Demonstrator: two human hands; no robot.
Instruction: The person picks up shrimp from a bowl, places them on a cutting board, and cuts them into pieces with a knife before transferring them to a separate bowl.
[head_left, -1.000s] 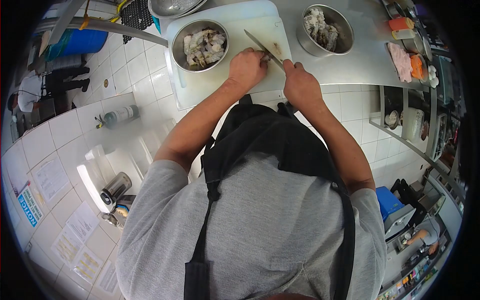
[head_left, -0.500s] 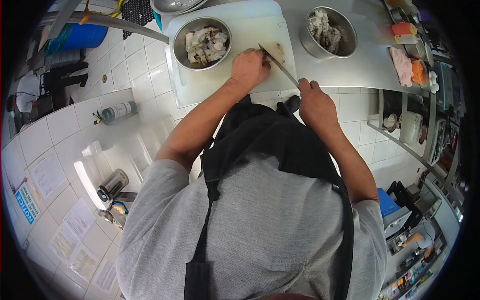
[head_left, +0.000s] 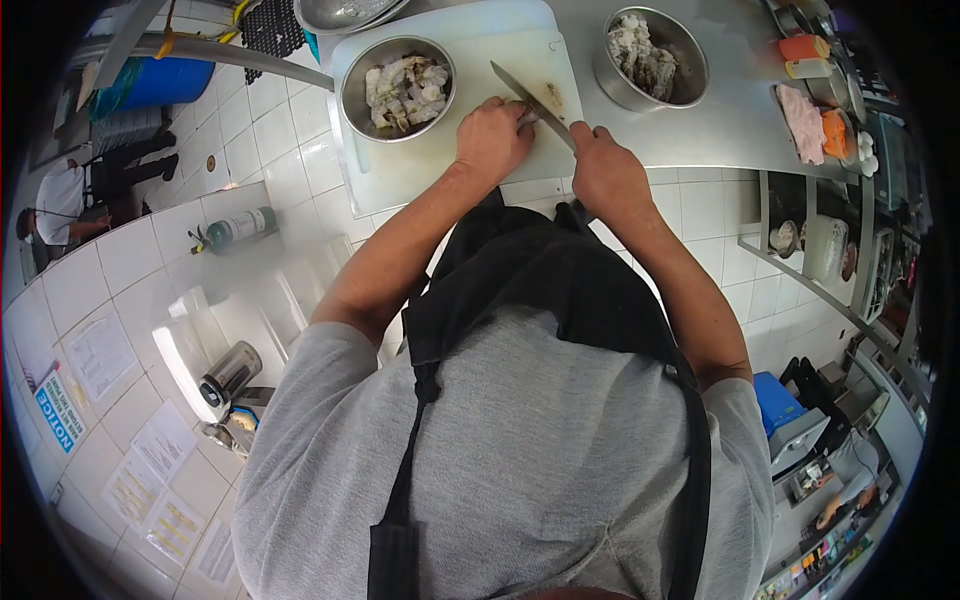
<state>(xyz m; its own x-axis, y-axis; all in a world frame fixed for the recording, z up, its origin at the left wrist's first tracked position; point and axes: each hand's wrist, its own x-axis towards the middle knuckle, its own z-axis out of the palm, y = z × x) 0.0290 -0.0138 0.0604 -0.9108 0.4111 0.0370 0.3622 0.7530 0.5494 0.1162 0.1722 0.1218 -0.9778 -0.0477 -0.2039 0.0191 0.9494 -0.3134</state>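
My right hand (head_left: 608, 172) is wrapped round the handle of a kitchen knife (head_left: 537, 107), whose long blade slants up and left over the cutting board. Close beside the blade, my left hand (head_left: 494, 140) is closed on a shrimp (head_left: 528, 118), mostly covered by the fingers. Both hands are at the near part of the white cutting board (head_left: 470, 60). At the board's left stands a steel bowl (head_left: 347, 100) of raw shrimp (head_left: 405, 90). Another steel bowl (head_left: 690, 95), to the right on the steel table, has more greyish shrimp (head_left: 645, 58) in it. Dark scraps lie on the board past the knife.
The steel table (head_left: 720, 145) carries a pink cloth (head_left: 802, 125) and several containers at its right end. Metal bowls (head_left: 350, 12) are stacked at the back left. A metal shelf rack stands at right. Other people work at the far left and lower right.
The knife has moved left, its tip now further past my left hand, and my right hand has come closer to the left one. My left hand has barely moved.
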